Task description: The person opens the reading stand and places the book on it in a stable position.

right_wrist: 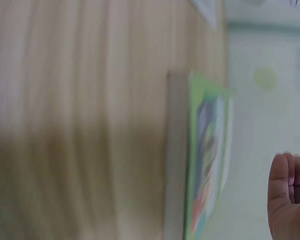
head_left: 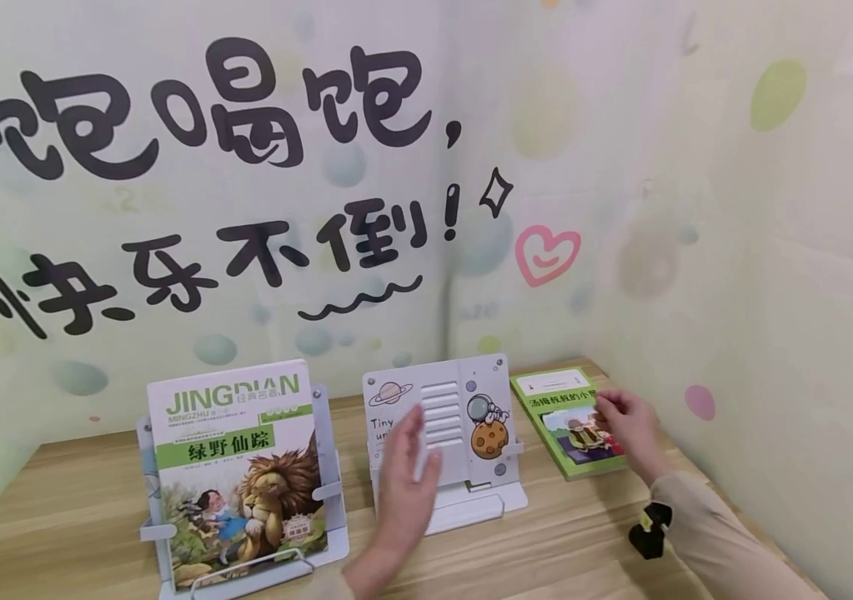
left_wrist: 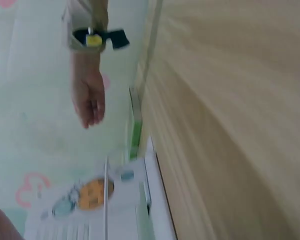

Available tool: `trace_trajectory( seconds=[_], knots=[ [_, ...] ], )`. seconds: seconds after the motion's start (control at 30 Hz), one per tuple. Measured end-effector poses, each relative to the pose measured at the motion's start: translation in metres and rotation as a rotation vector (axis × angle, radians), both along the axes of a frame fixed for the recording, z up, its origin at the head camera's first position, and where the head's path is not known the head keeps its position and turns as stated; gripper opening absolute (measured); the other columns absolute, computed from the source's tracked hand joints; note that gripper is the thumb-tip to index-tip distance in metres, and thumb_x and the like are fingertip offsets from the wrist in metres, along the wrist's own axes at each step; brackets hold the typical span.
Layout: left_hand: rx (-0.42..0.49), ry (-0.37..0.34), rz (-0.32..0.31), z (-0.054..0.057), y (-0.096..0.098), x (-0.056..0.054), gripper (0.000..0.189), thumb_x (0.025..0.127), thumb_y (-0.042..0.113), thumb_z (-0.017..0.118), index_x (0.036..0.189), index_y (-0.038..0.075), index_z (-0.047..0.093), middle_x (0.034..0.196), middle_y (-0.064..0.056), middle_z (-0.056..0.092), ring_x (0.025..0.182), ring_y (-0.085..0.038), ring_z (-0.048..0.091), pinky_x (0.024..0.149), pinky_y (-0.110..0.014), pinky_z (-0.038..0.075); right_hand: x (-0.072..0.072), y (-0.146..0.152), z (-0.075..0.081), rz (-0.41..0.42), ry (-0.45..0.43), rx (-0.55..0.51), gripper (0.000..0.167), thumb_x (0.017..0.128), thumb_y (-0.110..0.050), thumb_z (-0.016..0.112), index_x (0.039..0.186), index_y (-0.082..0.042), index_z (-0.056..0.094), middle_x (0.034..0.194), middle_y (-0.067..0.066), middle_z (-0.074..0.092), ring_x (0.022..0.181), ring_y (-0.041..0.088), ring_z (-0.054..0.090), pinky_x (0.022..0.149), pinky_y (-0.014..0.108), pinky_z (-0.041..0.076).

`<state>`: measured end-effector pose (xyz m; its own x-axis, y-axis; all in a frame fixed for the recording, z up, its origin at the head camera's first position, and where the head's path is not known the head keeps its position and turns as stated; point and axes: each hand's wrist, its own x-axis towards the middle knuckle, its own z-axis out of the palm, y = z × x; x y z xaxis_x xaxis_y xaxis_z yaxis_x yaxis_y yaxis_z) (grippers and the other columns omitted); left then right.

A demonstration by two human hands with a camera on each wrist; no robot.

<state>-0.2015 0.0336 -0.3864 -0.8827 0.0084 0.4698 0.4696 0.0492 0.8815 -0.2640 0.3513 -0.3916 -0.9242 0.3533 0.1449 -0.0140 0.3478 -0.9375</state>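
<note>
A lion-covered book (head_left: 238,492) leans upright on a white book stand (head_left: 336,533) at the left. To its right, a second book stand (head_left: 464,433) with planet and astronaut pictures carries no book. My left hand (head_left: 402,496) hovers before this second stand, fingers extended and holding nothing. On the right, a green-edged book (head_left: 561,462) lies flat on the table. Above its right side is my right hand (head_left: 630,429), with fingers loosely bent. The right wrist view shows a gap between that hand (right_wrist: 290,197) and the thick book (right_wrist: 202,160), and nothing in its grasp.
Everything stands on a wood-grain table (head_left: 576,550). Behind it, a printed wall cloth (head_left: 366,333) rises at the back and along the right side. A black strap device (head_left: 649,529) sits on the right wrist.
</note>
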Motion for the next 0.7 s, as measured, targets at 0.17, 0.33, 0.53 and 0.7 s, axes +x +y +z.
trace_trajectory(
  seconds=[0.17, 0.33, 0.53, 0.7],
  knots=[
    [0.064, -0.198, -0.23, -0.001, 0.044, 0.013, 0.047, 0.09, 0.005, 0.055, 0.135, 0.002, 0.042, 0.131, -0.013, 0.051, 0.122, -0.027, 0.048, 0.103, -0.027, 0.039, 0.01, 0.034, -0.011, -0.138, -0.055, 0.233, 0.031, 0.095, -0.012, 0.052, 0.114, 0.011, 0.057, 0.095, 0.019, 0.066, 0.067, -0.002, 0.057, 0.062, 0.016, 0.052],
    [0.158, -0.384, -0.32, -0.012, 0.084, 0.01, 0.041, 0.088, 0.003, 0.057, 0.127, -0.009, 0.048, 0.115, -0.014, 0.06, 0.104, -0.02, 0.058, 0.089, -0.024, 0.05, 0.015, 0.055, -0.017, -0.199, -0.087, 0.401, 0.029, 0.094, -0.014, 0.054, 0.109, 0.009, 0.062, 0.094, 0.022, 0.065, 0.069, 0.004, 0.052, 0.056, 0.017, 0.043],
    [0.311, -0.637, -0.333, -0.031, 0.118, -0.003, 0.043, 0.087, -0.001, 0.055, 0.128, -0.01, 0.046, 0.115, -0.015, 0.057, 0.102, -0.019, 0.056, 0.09, -0.035, 0.05, 0.018, 0.068, -0.02, -0.139, -0.127, 0.473, 0.029, 0.093, -0.012, 0.055, 0.109, 0.012, 0.06, 0.101, 0.028, 0.063, 0.085, 0.028, 0.059, 0.065, 0.025, 0.046],
    [0.305, -0.671, -0.303, -0.04, 0.136, -0.01, 0.045, 0.086, 0.001, 0.053, 0.128, -0.013, 0.044, 0.12, -0.024, 0.054, 0.109, -0.028, 0.055, 0.095, -0.042, 0.047, 0.015, 0.07, -0.021, -0.083, -0.188, 0.498, 0.032, 0.092, -0.011, 0.054, 0.112, 0.014, 0.059, 0.108, 0.031, 0.061, 0.097, 0.039, 0.057, 0.076, 0.041, 0.049]
  ],
)
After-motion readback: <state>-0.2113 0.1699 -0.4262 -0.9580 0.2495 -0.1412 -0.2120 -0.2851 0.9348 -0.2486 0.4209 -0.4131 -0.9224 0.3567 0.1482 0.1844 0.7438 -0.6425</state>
